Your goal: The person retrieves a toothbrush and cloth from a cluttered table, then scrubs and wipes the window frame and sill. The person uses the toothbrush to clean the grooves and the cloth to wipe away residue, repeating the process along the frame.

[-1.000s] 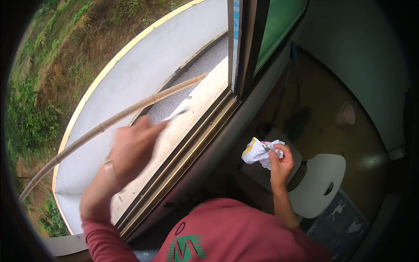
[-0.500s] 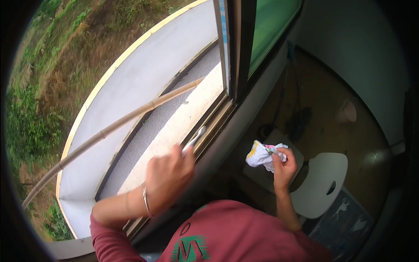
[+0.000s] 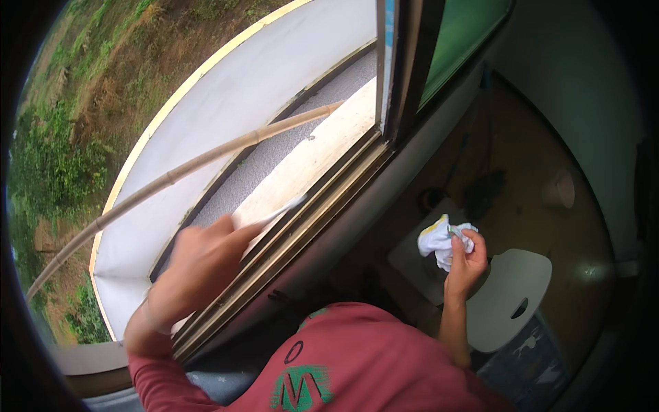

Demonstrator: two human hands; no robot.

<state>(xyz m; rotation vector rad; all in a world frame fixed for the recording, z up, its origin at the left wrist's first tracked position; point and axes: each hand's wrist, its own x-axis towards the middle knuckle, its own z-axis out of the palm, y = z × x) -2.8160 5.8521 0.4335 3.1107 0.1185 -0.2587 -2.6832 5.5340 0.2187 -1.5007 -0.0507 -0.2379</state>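
My left hand (image 3: 195, 261), blurred by motion, is closed around a slim white toothbrush (image 3: 285, 207). Its pale tip points away from me, over the outer edge of the brown metal window track (image 3: 322, 199); whether it touches the track I cannot tell. A bracelet circles my left wrist. Off to the right, indoors, my right hand (image 3: 467, 262) pinches a crumpled white cloth (image 3: 436, 237) with yellow edging, held up in the air. Beyond the track lies the pale outer sill (image 3: 285, 168).
A bamboo pole (image 3: 175, 175) slants across the white outer ledge (image 3: 226, 103). The sliding window frame (image 3: 405, 75) stands at the track's far end. Below my right hand are a white stool (image 3: 511, 288) and a grey board-like surface (image 3: 419, 264). A pinkish bucket (image 3: 563, 189) sits farther off.
My left hand has drawn back to the left with the toothbrush, whose tip has moved from inside the track toward its outer edge. The whole view has shifted slightly; my right hand keeps the cloth.
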